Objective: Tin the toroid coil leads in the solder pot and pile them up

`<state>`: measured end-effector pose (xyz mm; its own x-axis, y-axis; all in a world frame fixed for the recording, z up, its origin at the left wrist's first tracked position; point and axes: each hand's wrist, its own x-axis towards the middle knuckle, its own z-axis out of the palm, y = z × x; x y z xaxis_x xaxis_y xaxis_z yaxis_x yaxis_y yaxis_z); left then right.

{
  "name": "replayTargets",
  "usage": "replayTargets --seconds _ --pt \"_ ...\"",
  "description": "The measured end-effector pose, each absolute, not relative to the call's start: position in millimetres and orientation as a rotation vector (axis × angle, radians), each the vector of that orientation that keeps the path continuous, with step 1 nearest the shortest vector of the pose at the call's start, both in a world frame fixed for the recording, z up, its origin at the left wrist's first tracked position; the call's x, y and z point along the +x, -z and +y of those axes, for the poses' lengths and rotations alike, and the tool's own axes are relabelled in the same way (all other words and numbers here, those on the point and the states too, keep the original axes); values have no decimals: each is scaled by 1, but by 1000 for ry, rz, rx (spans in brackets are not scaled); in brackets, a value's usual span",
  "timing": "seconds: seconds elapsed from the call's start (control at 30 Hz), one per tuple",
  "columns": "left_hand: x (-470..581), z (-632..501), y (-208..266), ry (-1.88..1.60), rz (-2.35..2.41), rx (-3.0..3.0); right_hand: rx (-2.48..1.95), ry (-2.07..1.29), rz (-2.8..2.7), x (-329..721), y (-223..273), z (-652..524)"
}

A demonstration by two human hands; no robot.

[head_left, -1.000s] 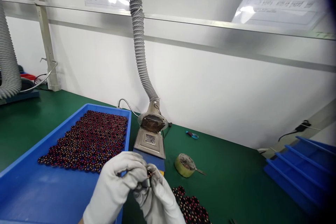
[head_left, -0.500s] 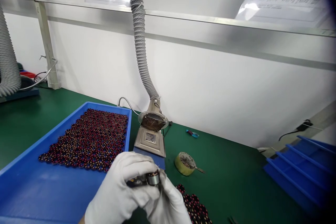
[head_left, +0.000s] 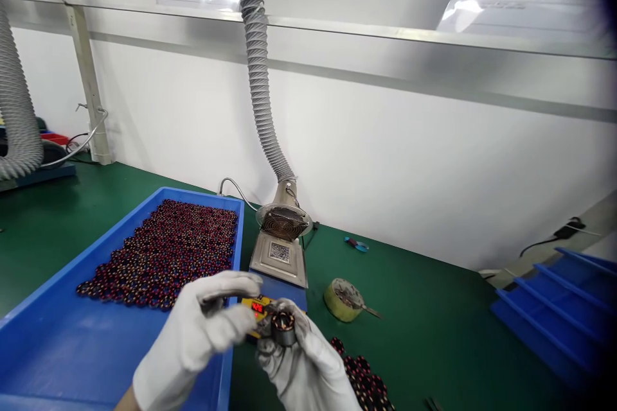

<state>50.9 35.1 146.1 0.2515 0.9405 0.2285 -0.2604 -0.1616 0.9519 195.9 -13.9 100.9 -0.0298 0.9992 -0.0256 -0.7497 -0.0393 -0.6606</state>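
My right hand (head_left: 308, 359), in a white glove, grips a small motor stator (head_left: 283, 329) between thumb and fingers. Copper windings show inside its dark grey ring. My left hand (head_left: 195, 327), also gloved, is just left of it, with thumb and fingers apart and nothing visible between them. Behind the hands is a yellow-fronted heating unit (head_left: 256, 306) with a red digital display, partly hidden by my gloves. Many similar wound cores (head_left: 173, 250) lie packed in a blue tray (head_left: 72, 347) at the left. More dark cores (head_left: 364, 380) lie on the bench beside my right hand.
A grey extraction hose (head_left: 260, 77) ends in a metal hood (head_left: 284, 218) above the heating unit's metal plate (head_left: 278, 258). A round yellow tin (head_left: 340, 305) with a tool in it stands on the green bench (head_left: 434, 321). Blue-handled pliers (head_left: 357, 244) lie behind; blue racks (head_left: 554, 314) stand right.
My left hand has let go of the stator and moved left, its fingers opening. My right hand keeps hold of the stator, now tilted to show its windings. The red display has come into view.
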Motion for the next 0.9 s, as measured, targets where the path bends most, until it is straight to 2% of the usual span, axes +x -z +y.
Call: replayTargets --seconds 0.1,0.3,0.43,0.63,0.77,0.9 --pt "52 31 -149 -1017 662 1474 -577 -1519 -552 203 -95 -6" --pt "59 25 -141 -1213 466 1179 -663 -1704 -621 215 -97 11" --pt "50 24 -144 -1337 548 1046 -609 -1612 -620 207 -102 -5" --pt "55 25 -147 -1025 603 1416 -589 -1588 -674 208 -103 -3" --pt "62 23 -142 -1201 470 1405 -626 -1613 -716 209 -104 8" --pt "55 19 -144 -1350 480 1131 -644 -1693 -786 207 -108 12"
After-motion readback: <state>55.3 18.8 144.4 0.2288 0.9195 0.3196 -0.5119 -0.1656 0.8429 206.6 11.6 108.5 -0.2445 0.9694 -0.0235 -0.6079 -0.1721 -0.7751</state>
